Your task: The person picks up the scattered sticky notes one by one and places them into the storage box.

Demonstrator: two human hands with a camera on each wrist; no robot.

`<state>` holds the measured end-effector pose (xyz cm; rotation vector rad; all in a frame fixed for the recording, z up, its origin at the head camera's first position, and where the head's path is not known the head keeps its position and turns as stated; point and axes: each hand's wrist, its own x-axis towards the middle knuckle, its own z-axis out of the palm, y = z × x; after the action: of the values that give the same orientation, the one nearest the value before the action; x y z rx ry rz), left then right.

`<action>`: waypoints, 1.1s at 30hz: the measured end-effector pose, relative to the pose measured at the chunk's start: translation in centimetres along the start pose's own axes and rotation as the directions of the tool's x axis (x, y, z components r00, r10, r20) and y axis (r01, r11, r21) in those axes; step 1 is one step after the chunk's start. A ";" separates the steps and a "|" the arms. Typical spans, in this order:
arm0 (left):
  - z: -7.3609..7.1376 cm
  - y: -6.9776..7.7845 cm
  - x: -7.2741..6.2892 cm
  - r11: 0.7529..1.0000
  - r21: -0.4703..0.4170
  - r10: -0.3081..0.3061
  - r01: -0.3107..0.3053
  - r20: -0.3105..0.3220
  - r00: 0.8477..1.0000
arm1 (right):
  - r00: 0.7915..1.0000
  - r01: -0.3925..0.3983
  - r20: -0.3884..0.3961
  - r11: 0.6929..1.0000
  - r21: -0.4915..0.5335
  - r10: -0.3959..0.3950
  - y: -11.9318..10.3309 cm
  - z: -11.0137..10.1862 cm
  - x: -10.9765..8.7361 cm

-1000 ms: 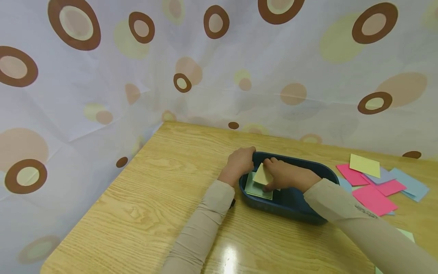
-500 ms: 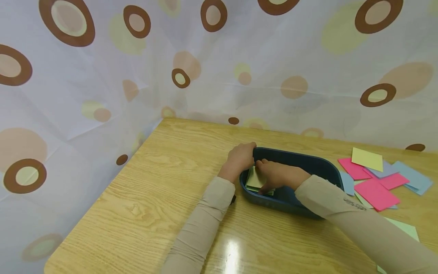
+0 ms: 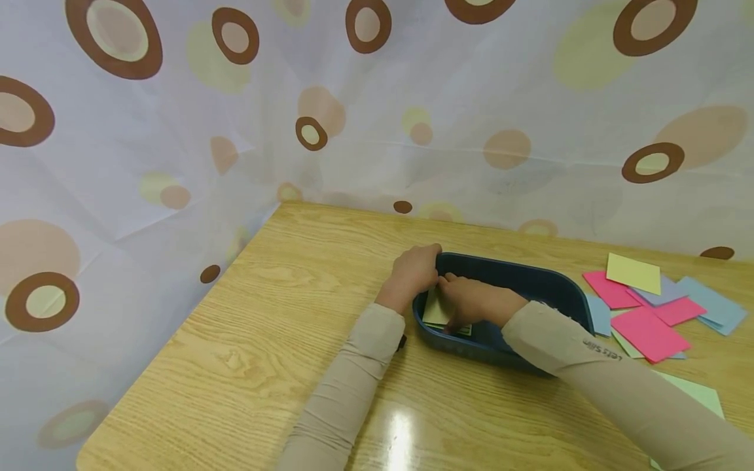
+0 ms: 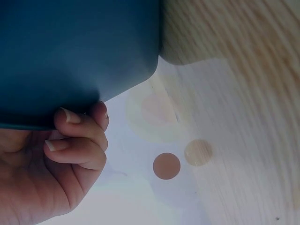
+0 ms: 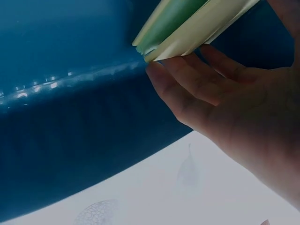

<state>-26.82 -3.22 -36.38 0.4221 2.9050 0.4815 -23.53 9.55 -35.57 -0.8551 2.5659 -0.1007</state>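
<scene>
A dark blue plastic bin (image 3: 491, 353) stands on the wooden table. My left hand (image 3: 415, 269) grips its left end, and in the left wrist view the fingers (image 4: 77, 152) curl at the rim. Inside the bin's left part lie pale yellow sticky notes (image 3: 436, 307), stacked over green ones. My right hand (image 3: 480, 299) reaches down into the bin and holds the yellow notes between thumb and fingers. From the right wrist, its fingertips touch the edge of the yellow stack (image 5: 201, 35), with green paper (image 5: 171, 21) showing behind; the thumb's tip is out of that view.
Right of the bin lie loose notes: pink (image 3: 650, 333), yellow (image 3: 633, 273), purple (image 3: 660, 291) and light blue (image 3: 713, 304). Light green notes (image 3: 698, 394) lie nearer, partly under the right sleeve (image 3: 636, 392). A dotted curtain (image 3: 365, 170) borders the table (image 3: 235, 340).
My right hand has lowered the yellow notes onto the green ones in the bin's left end. Over the last half second it has barely moved. The left hand keeps its hold on the rim.
</scene>
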 end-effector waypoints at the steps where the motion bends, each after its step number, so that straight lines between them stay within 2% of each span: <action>1: 0.0 0.0 0.0 1.000 -0.001 0.001 -0.001 0.002 1.000 | 1.000 0.004 -0.003 1.000 -0.008 -0.004 0.0 0.1 0.0; 8: 0.2 -0.1 0.2 1.000 -0.004 0.003 -0.003 -0.008 1.000 | 1.000 -0.002 -0.023 0.998 -0.059 0.001 -0.9 -0.1 -0.4; 13: 0.4 -0.1 0.0 1.000 -0.017 -0.001 0.001 0.002 1.000 | 0.999 -0.044 0.023 0.996 -0.082 0.046 -0.9 0.0 -0.3; 17: 0.4 -0.2 0.0 1.000 -0.013 -0.001 0.001 0.006 1.000 | 0.998 -0.043 0.041 0.999 -0.024 0.044 -0.7 -0.7 -0.9; 21: 0.0 -0.1 0.3 1.000 0.020 0.019 -0.019 -0.013 1.000 | 1.000 0.026 -0.020 0.992 0.125 -0.024 0.0 -2.8 -3.2; 25: -0.4 0.2 0.5 0.999 0.040 0.019 -0.019 -0.008 1.000 | 0.986 0.109 -0.148 0.973 0.205 -0.080 1.3 -4.5 -6.5; 28: -0.5 0.2 0.5 0.999 0.036 0.004 -0.004 0.004 1.000 | 0.965 0.126 -0.254 0.969 0.211 -0.070 2.3 -5.0 -8.7; 33: -0.3 0.0 0.3 1.000 0.019 -0.003 0.003 0.016 1.000 | 0.933 0.059 -0.358 0.976 0.212 0.021 3.9 -4.8 -11.5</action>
<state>-27.21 -3.22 -36.14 0.4225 2.8961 0.4483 -19.44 19.11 -27.70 -0.8395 2.8090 -0.5872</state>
